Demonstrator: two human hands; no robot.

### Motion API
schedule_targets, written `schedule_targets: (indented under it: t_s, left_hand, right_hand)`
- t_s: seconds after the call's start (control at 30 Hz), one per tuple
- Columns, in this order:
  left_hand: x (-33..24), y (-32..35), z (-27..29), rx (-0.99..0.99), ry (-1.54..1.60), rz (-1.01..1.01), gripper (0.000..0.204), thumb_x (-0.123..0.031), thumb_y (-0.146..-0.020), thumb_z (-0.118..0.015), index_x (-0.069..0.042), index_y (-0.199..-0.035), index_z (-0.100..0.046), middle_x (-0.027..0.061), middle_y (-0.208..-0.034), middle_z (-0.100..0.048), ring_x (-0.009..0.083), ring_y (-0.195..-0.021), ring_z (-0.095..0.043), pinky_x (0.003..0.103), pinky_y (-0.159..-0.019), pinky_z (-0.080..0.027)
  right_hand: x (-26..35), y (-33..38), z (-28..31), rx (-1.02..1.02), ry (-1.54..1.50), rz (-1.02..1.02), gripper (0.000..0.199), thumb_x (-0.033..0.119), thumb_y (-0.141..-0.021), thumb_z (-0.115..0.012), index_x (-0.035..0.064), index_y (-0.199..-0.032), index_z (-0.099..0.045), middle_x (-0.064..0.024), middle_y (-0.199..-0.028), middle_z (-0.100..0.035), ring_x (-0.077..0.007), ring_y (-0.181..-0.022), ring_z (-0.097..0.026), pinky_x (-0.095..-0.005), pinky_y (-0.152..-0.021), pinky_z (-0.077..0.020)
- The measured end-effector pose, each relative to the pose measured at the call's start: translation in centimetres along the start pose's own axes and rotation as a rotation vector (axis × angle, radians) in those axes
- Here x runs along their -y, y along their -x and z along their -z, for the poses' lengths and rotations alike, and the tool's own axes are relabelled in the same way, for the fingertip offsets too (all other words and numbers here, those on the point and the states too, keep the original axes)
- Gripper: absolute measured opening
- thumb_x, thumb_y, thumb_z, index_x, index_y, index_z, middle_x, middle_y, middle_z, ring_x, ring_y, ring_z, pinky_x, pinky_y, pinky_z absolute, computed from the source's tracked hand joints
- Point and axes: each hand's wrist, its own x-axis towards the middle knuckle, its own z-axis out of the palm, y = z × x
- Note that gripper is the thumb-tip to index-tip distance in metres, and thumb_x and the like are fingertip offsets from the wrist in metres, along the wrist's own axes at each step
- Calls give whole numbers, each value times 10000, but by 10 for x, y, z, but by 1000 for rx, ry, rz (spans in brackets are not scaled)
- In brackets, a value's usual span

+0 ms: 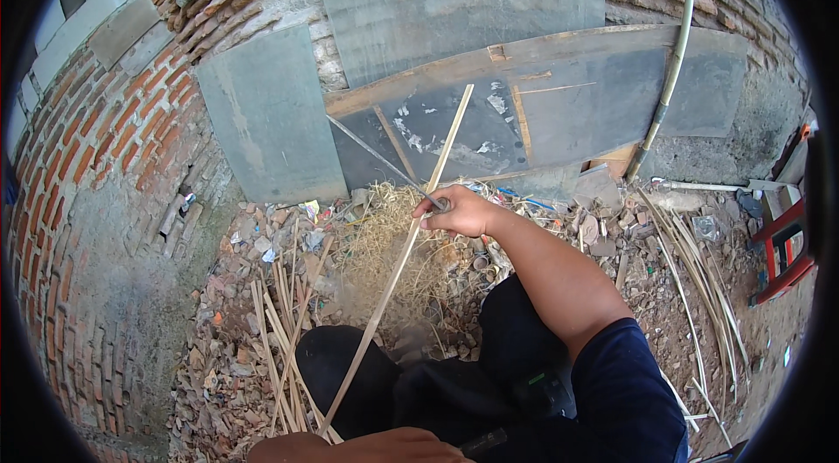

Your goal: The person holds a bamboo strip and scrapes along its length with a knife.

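Our right hand (459,211) is closed in a fist around the handle of a long, thin blade (376,153), which runs from the fist up and to the left, its tip toward the grey panels (271,126) leaning on the brick wall (96,139). Right at that fist the blade meets the bamboo strip (398,266), so this hand is the one working on it. The strip's long axis runs on a steep diagonal: its far end points up and to the right past the fist, and its near end comes down left to our left hand (384,447) at the lower edge, which lies on it, grip unclear. Split strips (284,332) lie just left, shavings (393,236) beneath.
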Motion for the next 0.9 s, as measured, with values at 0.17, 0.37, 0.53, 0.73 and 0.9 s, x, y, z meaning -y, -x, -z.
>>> schedule_targets:
  t_s: [0.17, 0.37, 0.53, 0.73, 0.9]
  left_hand:
    - [-3, 5, -6, 45, 78, 206, 1011, -805, -810, -528, 20, -1396, -511, 242, -1364, -506, 401, -1208, -500, 521, -1027, -338]
    - [-4, -8, -6, -112, -41, 10, 781, -661, -838, -557, -4, -1259, -568, 192, -1190, -552, 361, -1019, -544, 475, -867, -370]
    - [-9, -18, -9, -346, -208, -161, 592, -542, -862, -581, -23, -1145, -615, 150, -1044, -590, 328, -861, -581, 437, -733, -397]
    - [-4, -20, -10, -398, -255, -198, 548, -509, -864, -605, -32, -1133, -623, 130, -1038, -591, 302, -858, -580, 424, -729, -398]
    - [3, -17, -7, -296, -171, -150, 667, -575, -845, -622, -28, -1226, -587, 139, -1172, -553, 292, -1009, -540, 442, -856, -373]
  right_hand:
    - [1, 2, -2, -4, 4, -9, 318, 280, -835, -785, 95, -1089, -740, -52, -859, -688, -112, -585, -573, -294, -577, -491]
    - [0, 2, 0, 15, 36, -23, 333, 284, -834, -790, 98, -1104, -735, -48, -835, -679, -113, -575, -567, -294, -572, -485]
    - [11, 6, 2, 25, 41, -60, 309, 270, -842, -789, 109, -1102, -745, -32, -847, -679, -105, -627, -586, -282, -581, -485]
    - [4, 5, 2, 5, 79, -7, 307, 270, -842, -789, 111, -1102, -747, -16, -806, -666, -105, -626, -583, -293, -592, -480]
    - [11, 5, 0, 47, 46, -53, 317, 277, -831, -791, 111, -1096, -742, -19, -756, -654, -103, -587, -565, -296, -560, -460]
